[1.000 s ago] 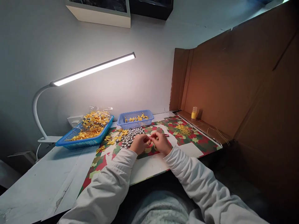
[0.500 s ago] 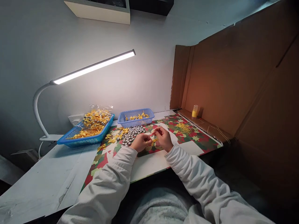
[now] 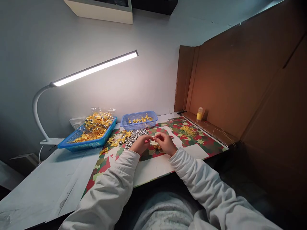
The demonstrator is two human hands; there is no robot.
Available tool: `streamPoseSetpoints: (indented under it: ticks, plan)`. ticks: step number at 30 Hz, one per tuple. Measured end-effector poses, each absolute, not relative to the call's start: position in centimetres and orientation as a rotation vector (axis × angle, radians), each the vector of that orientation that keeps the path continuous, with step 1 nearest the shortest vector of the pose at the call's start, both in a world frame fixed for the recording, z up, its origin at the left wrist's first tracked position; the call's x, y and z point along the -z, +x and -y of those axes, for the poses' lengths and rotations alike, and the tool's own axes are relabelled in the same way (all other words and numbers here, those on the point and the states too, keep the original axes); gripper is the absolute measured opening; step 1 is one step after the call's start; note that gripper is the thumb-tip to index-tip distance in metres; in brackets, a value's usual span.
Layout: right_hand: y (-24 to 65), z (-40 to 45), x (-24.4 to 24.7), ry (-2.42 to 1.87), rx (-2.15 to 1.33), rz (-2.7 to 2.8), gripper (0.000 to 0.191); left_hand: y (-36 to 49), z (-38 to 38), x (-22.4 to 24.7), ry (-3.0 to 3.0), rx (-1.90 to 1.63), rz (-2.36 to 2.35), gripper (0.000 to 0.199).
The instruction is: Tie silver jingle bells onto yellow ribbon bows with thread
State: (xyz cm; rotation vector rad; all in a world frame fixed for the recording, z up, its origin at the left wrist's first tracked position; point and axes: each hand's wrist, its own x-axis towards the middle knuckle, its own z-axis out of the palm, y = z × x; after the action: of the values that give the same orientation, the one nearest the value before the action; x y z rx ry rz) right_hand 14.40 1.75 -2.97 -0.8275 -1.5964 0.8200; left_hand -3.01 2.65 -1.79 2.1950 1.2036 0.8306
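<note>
My left hand (image 3: 141, 144) and my right hand (image 3: 167, 144) meet over the patterned board, thumbs and fingers pinched together almost tip to tip. Whatever is between the fingertips is too small to make out. Just below them shows a yellow ribbon bow (image 3: 157, 147); whether it hangs from the fingers or lies on the board, I cannot tell. Left of my left hand is a heap of silver jingle bells (image 3: 134, 138), with loose yellow bows (image 3: 120, 138) beside it. A tangle of yellow strings (image 3: 188, 131) lies beyond my right hand.
At the left stands a blue basket (image 3: 94, 143) heaped with yellow bows and bells. A smaller blue basket (image 3: 124, 122) at the back holds several bows. A lit lamp (image 3: 96, 68) arches overhead. Near the cardboard wall (image 3: 230, 76) sits a small yellow-filled bottle (image 3: 199, 114).
My hands have come together, the left fingertips rising to meet the right ones. The yellow bow now shows below both hands.
</note>
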Motion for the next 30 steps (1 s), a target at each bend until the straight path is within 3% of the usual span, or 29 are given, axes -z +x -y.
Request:
streamPoseSetpoints:
  ticks: [14, 18, 24, 30]
  plan:
    - [17.9, -6.2, 4.5, -1.166, -0.452, 1.628, 0.014, -2.0, -2.8, 3.2, 1.772, -0.897, -1.185, 0.028]
    - [20.2, -8.6, 5.2, -1.242, -0.379, 1.701, 0.031, -1.8, -2.8, 3.4, 1.721, -0.979, -1.179, 0.028]
    - [19.9, -9.6, 6.4, -1.302, -0.397, 1.780, 0.022, -1.5, -3.0, 4.2, 1.686, -1.108, -1.163, 0.029]
    - [19.6, -8.9, 6.2, -1.337, -0.524, 1.794, 0.030, -1.7, -3.5, 4.2, 1.696, -1.138, -1.142, 0.027]
